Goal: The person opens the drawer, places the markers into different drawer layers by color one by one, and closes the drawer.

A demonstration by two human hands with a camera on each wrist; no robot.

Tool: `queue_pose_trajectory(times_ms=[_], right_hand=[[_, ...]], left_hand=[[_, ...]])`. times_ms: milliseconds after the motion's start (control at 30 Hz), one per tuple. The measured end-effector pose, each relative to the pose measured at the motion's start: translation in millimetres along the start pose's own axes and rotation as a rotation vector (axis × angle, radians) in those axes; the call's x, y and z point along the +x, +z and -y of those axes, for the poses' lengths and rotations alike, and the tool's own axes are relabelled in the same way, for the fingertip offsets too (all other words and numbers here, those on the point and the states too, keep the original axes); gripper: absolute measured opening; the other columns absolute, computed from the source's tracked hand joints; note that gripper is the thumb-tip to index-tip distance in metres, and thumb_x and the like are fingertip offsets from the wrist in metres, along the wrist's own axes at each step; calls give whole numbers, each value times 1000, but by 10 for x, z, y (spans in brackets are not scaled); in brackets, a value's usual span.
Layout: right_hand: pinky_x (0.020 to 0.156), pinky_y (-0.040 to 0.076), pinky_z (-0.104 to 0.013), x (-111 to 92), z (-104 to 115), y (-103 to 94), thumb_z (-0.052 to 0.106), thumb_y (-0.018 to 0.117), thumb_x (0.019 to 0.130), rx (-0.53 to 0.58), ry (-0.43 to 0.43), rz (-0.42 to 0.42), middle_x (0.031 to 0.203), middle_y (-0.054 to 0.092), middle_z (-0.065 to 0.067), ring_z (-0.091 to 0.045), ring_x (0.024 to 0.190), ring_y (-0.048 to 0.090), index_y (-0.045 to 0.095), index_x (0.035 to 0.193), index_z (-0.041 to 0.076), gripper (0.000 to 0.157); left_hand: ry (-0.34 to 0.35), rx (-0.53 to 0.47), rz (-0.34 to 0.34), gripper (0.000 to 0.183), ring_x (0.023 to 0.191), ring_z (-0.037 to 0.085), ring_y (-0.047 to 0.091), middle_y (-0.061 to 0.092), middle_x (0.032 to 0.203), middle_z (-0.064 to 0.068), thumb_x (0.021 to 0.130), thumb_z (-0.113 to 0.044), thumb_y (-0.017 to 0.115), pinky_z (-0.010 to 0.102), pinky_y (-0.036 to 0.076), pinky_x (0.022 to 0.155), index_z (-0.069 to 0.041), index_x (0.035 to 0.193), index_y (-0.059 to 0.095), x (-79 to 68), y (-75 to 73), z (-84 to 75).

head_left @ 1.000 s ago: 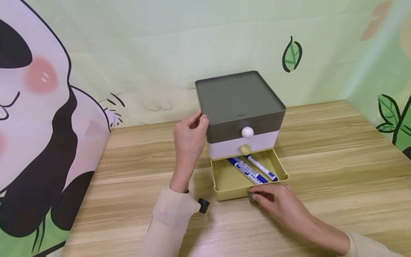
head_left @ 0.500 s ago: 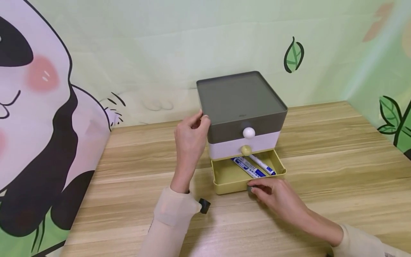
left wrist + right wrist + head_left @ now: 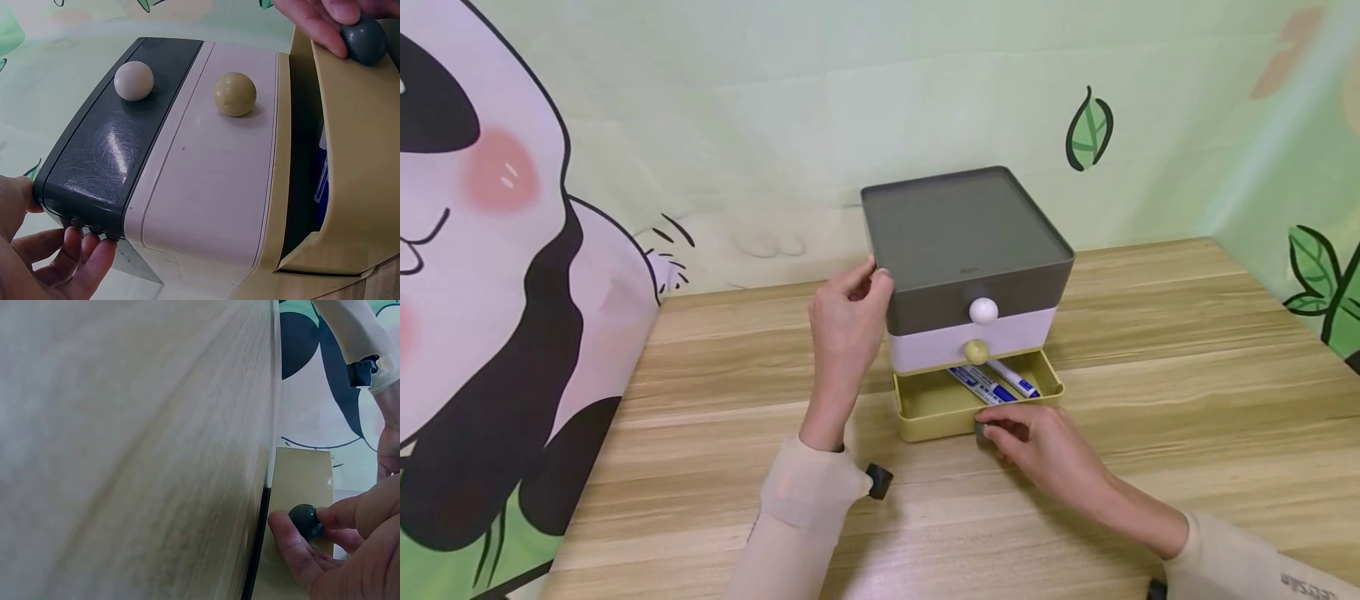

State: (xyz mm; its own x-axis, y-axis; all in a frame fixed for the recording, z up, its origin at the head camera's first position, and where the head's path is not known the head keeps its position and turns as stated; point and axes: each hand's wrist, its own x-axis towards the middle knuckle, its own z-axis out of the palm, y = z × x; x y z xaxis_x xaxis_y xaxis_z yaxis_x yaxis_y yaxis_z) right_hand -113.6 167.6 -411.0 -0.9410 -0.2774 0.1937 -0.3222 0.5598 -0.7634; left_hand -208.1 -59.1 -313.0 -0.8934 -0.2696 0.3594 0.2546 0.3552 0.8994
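A small desktop drawer unit [image 3: 966, 225] has a dark grey top drawer, a white middle one and a yellow bottom drawer [image 3: 936, 427]. The bottom drawer is pulled partway out. My right hand [image 3: 1060, 450] pinches its dark grey round knob [image 3: 305, 520] between thumb and fingers. Blue-and-white markers [image 3: 981, 385] lie inside that drawer, their far ends hidden under the white tier. My left hand [image 3: 848, 329] grips the unit's left front corner at the dark grey tier, thumb on the top edge and fingertips against the side in the left wrist view.
The unit stands on a wood-grain table [image 3: 722, 375]. Behind it hangs a pale green backdrop [image 3: 760, 125] with a panda print at left. A white knob [image 3: 983, 312] and a yellow knob [image 3: 976, 352] stick out from the two upper drawers, which are closed.
The bottom drawer has slid inward, away from me, with my right hand on its knob. Less of the markers shows now. My left hand stays on the corner.
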Motion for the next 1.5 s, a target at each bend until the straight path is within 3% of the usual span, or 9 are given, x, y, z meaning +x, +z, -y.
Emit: queue_pose_trajectory(times_ms=[633, 900, 1100, 1500], right_hand=[[54, 52, -23, 126, -13, -8, -3, 72, 93, 3, -9, -3, 88, 74, -9, -11, 64, 64, 76, 113, -2, 21], [54, 50, -22, 182, -37, 6, -5, 74, 90, -52, -44, -20, 91, 74, -7, -4, 65, 58, 77, 111, 0, 21], [54, 48, -23, 221, -62, 11, -6, 75, 88, -86, -53, -21, 94, 75, -7, -6, 64, 53, 77, 111, 1, 24], [57, 50, -23, 288, -80, 16, -7, 74, 88, -98, -43, -17, 97, 75, -11, -12, 68, 57, 76, 112, 0, 25]], left_hand=[[-7, -8, 7, 31, 81, 16, 67, 77, 98, 5, 90, -20, 67, 31, 52, 74, -12, 117, 79, -6, -5, -3], [-7, 1, 9, 31, 81, 16, 66, 77, 96, 4, 90, -21, 67, 32, 52, 74, -12, 117, 80, -4, -7, -2], [-9, -4, 8, 31, 81, 16, 67, 77, 97, 4, 90, -21, 67, 32, 52, 74, -12, 117, 80, -5, -3, -2], [-6, -5, 16, 32, 82, 17, 67, 77, 99, 5, 91, -22, 67, 33, 52, 75, -11, 118, 79, 3, -2, 16]])
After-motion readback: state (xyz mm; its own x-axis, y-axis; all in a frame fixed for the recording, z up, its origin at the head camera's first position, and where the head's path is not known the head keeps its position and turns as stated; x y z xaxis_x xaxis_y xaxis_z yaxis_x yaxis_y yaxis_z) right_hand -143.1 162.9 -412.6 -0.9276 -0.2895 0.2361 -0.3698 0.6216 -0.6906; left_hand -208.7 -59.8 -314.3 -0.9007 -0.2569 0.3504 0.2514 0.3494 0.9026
